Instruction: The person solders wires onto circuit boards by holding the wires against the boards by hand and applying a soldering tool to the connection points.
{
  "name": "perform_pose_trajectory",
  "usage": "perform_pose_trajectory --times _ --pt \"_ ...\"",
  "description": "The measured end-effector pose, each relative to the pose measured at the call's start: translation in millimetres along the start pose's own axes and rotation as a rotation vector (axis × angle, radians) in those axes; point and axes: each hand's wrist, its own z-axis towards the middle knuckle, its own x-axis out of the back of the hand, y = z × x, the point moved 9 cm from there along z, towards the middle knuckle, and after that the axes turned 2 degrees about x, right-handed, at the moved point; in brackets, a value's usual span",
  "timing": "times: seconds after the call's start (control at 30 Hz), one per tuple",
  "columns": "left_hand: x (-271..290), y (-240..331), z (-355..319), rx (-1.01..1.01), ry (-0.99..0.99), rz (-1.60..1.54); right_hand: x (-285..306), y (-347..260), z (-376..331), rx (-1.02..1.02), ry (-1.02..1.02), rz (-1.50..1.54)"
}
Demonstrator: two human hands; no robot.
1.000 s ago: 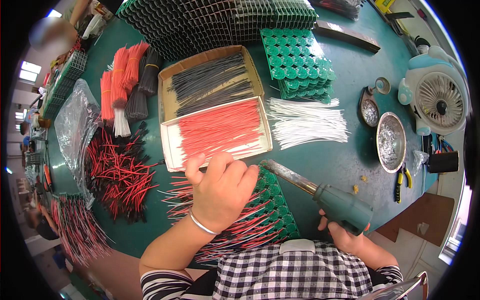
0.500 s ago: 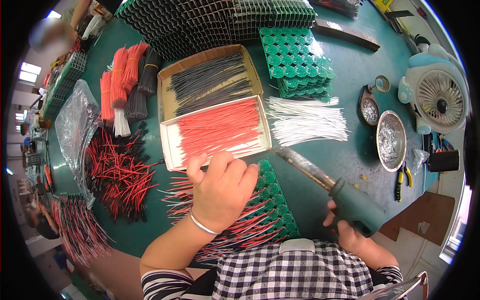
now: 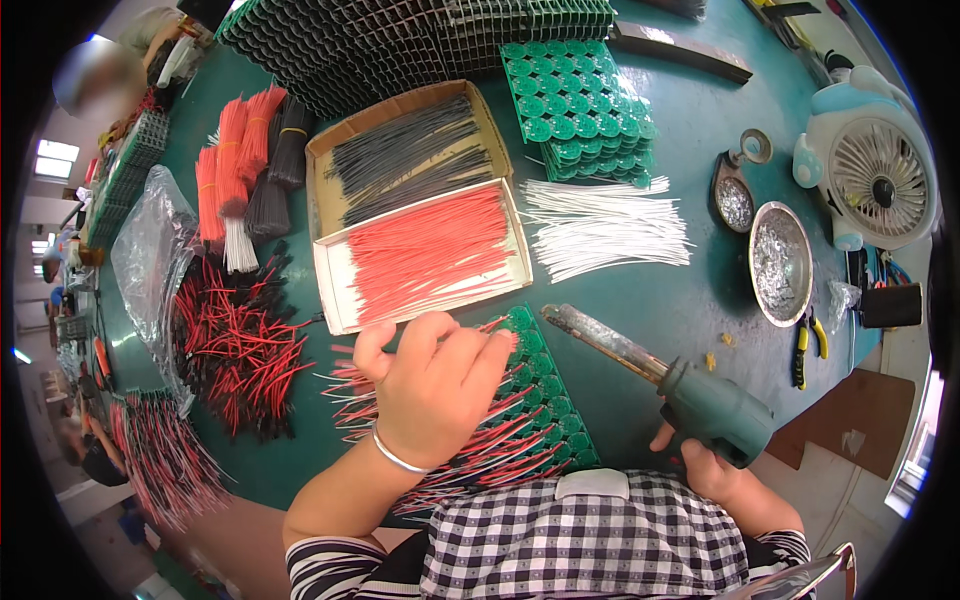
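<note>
My right hand (image 3: 708, 470) is wrapped round the dark green handle of a large soldering iron (image 3: 715, 410). Its long metal tip points to the upper left, over the table beside the green circuit board panel (image 3: 545, 375). Rows of round boards make up this panel, and many red, white and black wires (image 3: 500, 440) stick out from its left part. My left hand (image 3: 435, 395), a bangle at its wrist, hovers over those wires with curled fingers. Its fingertips pinch together at the panel's upper edge. A bit of red shows there, but what they hold is mostly hidden.
Ahead are a white box of red wires (image 3: 430, 250), a cardboard box of black wires (image 3: 410, 150), loose white wires (image 3: 605, 228) and stacked green panels (image 3: 580, 110). A metal bowl (image 3: 780, 265), pliers (image 3: 802, 355) and a fan (image 3: 875, 185) stand right. A red-black wire heap (image 3: 245, 350) lies left.
My left hand has shifted slightly left, its fingertips still by the panel's upper edge. The iron's tip has moved slightly left and down. The whole view has shifted a little.
</note>
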Motion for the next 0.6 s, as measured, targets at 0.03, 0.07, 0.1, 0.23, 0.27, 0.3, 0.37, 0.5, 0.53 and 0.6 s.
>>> perform_pose_trajectory --times 0.03,0.07,0.1,0.23,0.27,0.3,0.37,0.5,0.53,0.6 --pt "-0.5 2.2 -3.0 -0.009 -0.013 0.004 -0.3 0.4 -1.0 -0.003 0.001 0.001" --pt "-1.3 3.1 -4.8 -0.010 -0.016 0.002 -2.6 1.8 -2.2 -0.019 -0.012 0.072" --pt "-3.3 4.1 -6.5 -0.015 -0.028 -0.004 -5.1 2.9 -3.4 -0.034 -0.026 0.143" --pt "-9.5 4.5 -7.9 -0.018 -0.048 -0.028 -10.8 6.4 -5.9 -0.094 -0.012 0.202" --pt "-10.0 4.7 -8.4 -0.018 -0.049 -0.027 -10.7 7.0 -5.6 -0.138 -0.004 0.215" --pt "-11.1 5.2 -8.8 -0.021 -0.057 -0.031 -10.5 9.3 -6.0 -0.182 0.003 0.228" --pt "-11.6 6.2 -8.9 -0.024 -0.065 -0.036 -10.1 11.8 -7.8 -0.176 -0.032 0.138" --pt "-10.7 7.2 -9.3 -0.021 -0.081 -0.039 -10.9 17.3 -16.3 -0.204 -0.067 0.040" --pt "-10.5 7.3 -9.2 -0.023 -0.081 -0.041 -9.7 19.5 -16.0 -0.204 -0.067 0.039" --pt "-10.3 7.2 -8.9 -0.025 -0.078 -0.040 -17.3 4.2 -11.7 0.030 -0.194 -0.167"
